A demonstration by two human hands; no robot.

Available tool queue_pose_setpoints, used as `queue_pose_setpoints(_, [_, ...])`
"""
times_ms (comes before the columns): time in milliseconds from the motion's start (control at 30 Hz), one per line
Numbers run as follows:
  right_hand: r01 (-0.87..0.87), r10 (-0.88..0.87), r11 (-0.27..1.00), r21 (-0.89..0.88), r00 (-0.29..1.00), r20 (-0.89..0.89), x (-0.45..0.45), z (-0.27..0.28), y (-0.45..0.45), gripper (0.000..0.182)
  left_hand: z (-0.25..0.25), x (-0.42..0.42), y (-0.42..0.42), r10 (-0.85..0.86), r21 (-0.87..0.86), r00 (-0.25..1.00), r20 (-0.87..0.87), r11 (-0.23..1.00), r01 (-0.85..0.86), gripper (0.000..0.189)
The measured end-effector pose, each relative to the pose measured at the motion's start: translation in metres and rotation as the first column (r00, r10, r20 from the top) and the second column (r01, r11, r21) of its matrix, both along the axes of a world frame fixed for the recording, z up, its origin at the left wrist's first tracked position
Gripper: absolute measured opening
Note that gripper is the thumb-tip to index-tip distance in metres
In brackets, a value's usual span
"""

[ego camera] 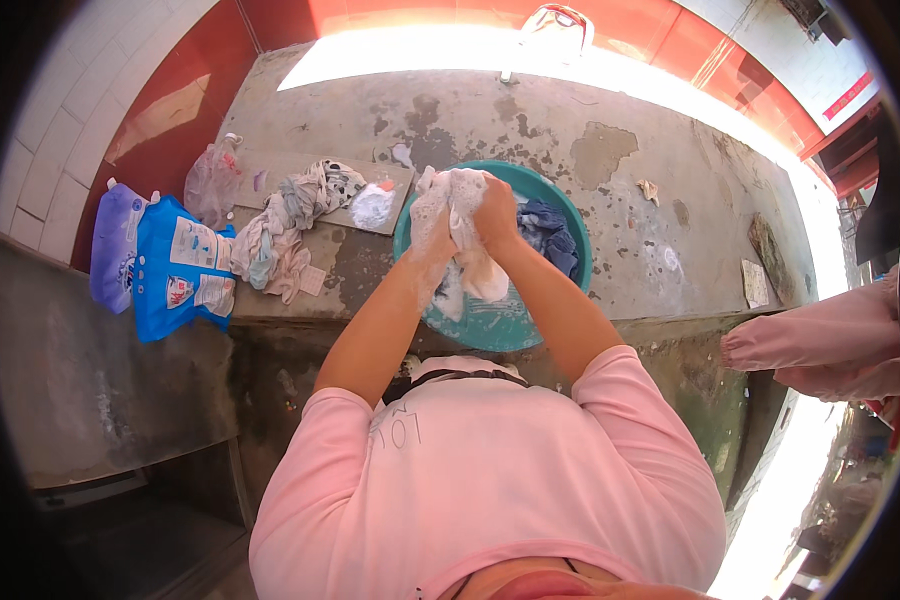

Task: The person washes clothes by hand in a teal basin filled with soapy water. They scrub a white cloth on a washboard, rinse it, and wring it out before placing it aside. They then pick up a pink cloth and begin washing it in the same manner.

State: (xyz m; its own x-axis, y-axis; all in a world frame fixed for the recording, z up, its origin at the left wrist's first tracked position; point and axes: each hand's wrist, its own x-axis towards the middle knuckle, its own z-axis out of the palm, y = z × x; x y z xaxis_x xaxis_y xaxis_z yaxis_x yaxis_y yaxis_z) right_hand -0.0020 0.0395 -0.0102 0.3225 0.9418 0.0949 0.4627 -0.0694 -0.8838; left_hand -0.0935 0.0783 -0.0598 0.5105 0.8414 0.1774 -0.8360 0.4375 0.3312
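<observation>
Both of my hands grip a light-coloured cloth point(461, 196) thick with white suds, held above a teal plastic basin point(495, 334). Foam covers much of my left hand point(433, 229), hiding its fingers. My right hand point(497, 214) is closed around the other side of the cloth, its knuckles turned up. The lower end of the cloth hangs down inside the rim. A dark blue wet garment point(551, 234) lies at the right side of the basin, beside my right wrist. Some foam point(450, 292) clings near the basin's left wall.
A concrete ledge point(630, 289) carries the basin. To the left are a twisted pile of clothes point(274, 232), a board point(397, 214) with white powder point(373, 206), a blue detergent bag point(157, 270), a purple pouch point(114, 247) and a clear plastic bag point(211, 184). Pink fabric point(810, 337) hangs at right.
</observation>
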Motion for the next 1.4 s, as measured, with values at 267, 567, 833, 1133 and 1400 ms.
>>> queue_pose_setpoints(267, [-0.179,0.178,0.924,0.338,0.983,0.035,-0.019,-0.044,-0.011,0.025,-0.054,-0.008,0.041,0.477,0.508,0.647,-0.594,0.847,-0.158,0.014])
queue_pose_setpoints(567, [-0.568,0.382,0.821,-0.059,0.623,-0.682,0.044,-0.041,-0.025,0.059,0.05,-0.011,0.018,0.021,-0.01,0.875,-0.483,1.0,-0.03,0.032])
queue_pose_setpoints(833, [-0.252,0.223,0.964,0.08,0.61,-0.76,0.083,-0.005,-0.036,0.044,0.044,-0.076,0.067,0.023,0.054,0.794,-0.607,0.998,0.012,0.037])
queue_pose_setpoints(1133, [-0.028,0.269,0.955,0.296,0.501,-0.823,0.099,0.008,-0.018,0.041,0.063,-0.082,0.081,0.059,0.067,0.858,-0.511,0.997,-0.029,0.046])
queue_pose_setpoints(1400, [-0.187,0.295,0.922,0.339,0.907,-0.302,-0.005,0.068,0.013,0.05,0.133,-0.039,0.036,0.274,0.476,0.651,-0.708,0.866,0.154,0.045])
